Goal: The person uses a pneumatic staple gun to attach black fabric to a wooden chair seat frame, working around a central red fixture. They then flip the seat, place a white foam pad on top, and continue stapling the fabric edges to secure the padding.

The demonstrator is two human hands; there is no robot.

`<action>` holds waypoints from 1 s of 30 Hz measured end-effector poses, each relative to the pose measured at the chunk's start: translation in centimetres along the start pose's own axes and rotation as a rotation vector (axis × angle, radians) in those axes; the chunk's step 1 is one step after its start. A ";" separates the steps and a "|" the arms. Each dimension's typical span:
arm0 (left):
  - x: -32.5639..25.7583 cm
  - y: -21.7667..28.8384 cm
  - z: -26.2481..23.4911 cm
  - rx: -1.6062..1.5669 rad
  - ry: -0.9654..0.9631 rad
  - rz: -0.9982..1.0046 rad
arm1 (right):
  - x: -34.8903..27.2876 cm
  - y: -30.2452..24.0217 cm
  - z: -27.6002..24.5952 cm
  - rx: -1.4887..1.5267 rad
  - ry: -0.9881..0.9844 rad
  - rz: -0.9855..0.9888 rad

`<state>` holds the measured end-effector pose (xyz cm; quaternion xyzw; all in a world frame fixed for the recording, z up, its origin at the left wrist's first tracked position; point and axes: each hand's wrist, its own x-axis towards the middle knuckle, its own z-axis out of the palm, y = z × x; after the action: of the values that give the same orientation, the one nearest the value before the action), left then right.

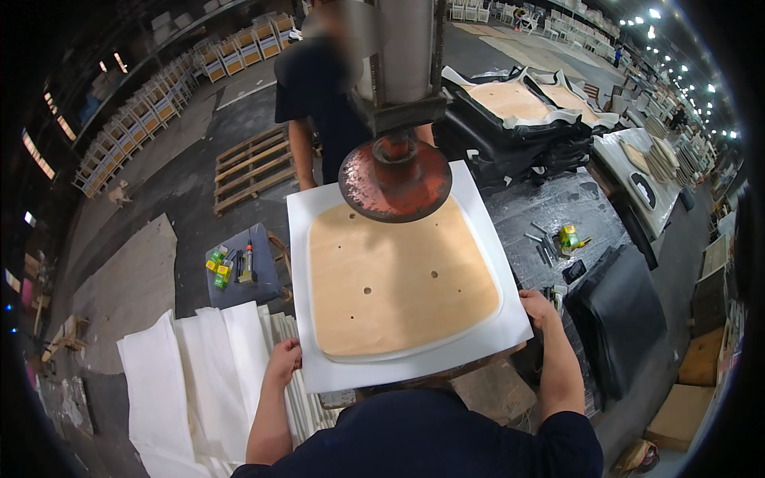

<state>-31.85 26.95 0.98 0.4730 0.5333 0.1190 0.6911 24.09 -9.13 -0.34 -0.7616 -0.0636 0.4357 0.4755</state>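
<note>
- Stack of white sheets (199, 374) seen at far left, below small table (239, 275) w/ green boxes.
- Left hand (283, 360) closed on left edge of white foam sheet (319, 239), thumb on top.
- Plywood seat board (398, 279) laid centred on foam, under red press disc (396, 179).
- Right hand (539, 308) curled over foam's right corner; grip closed.
- Black covers (621, 319) piled at right.

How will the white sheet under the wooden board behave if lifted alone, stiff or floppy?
Probably floppy: the white sheet looks thin, like the draped pile of white sheets. Likely light. The wooden board seems to keep it flat.
</note>
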 end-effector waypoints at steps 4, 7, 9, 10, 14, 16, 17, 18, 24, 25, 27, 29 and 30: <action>-2.3 -1.1 -0.3 -0.067 -0.046 -0.194 | -0.2 0.0 0.2 -0.089 -0.097 0.050; -3.6 -1.9 1.6 -0.094 0.015 -0.211 | 0.4 -0.3 -0.6 -0.137 -0.118 0.056; -3.3 -1.6 1.7 -0.034 0.067 -0.100 | 2.0 -1.0 -1.2 -0.191 -0.121 0.047; -2.3 -1.0 1.4 -0.016 0.085 -0.064 | 3.2 -1.1 -1.1 0.004 -0.146 -0.069; 1.9 2.3 1.8 0.012 0.141 0.038 | 7.0 -3.7 1.0 0.201 -0.061 -0.085; 3.7 3.7 2.3 0.040 0.151 0.073 | 8.2 -4.8 2.2 0.202 -0.013 -0.053; 4.3 4.1 2.8 0.083 0.169 0.088 | 8.2 -4.9 2.8 0.182 -0.019 -0.033; 4.4 4.2 3.1 0.130 0.200 0.092 | 8.2 -4.8 3.8 0.162 -0.038 -0.003; 6.4 4.0 5.6 0.155 0.248 0.092 | 9.4 -3.5 1.5 0.122 -0.016 0.036; 6.3 3.9 5.4 0.156 0.260 0.106 | 9.8 -3.2 2.0 0.111 -0.014 0.053; 6.0 3.8 5.1 0.160 0.287 0.129 | 10.4 -2.8 3.0 0.093 0.040 0.054; 5.4 3.9 4.1 0.264 0.320 0.062 | 10.7 -2.6 4.3 0.042 0.044 0.046; 5.9 4.4 4.5 0.296 0.297 0.049 | 10.7 -2.8 3.2 -0.008 0.067 0.015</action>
<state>-24.13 30.83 0.68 0.5596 0.6292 0.1245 0.5248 29.20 0.02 -5.19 -0.7779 -0.0437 0.4134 0.4712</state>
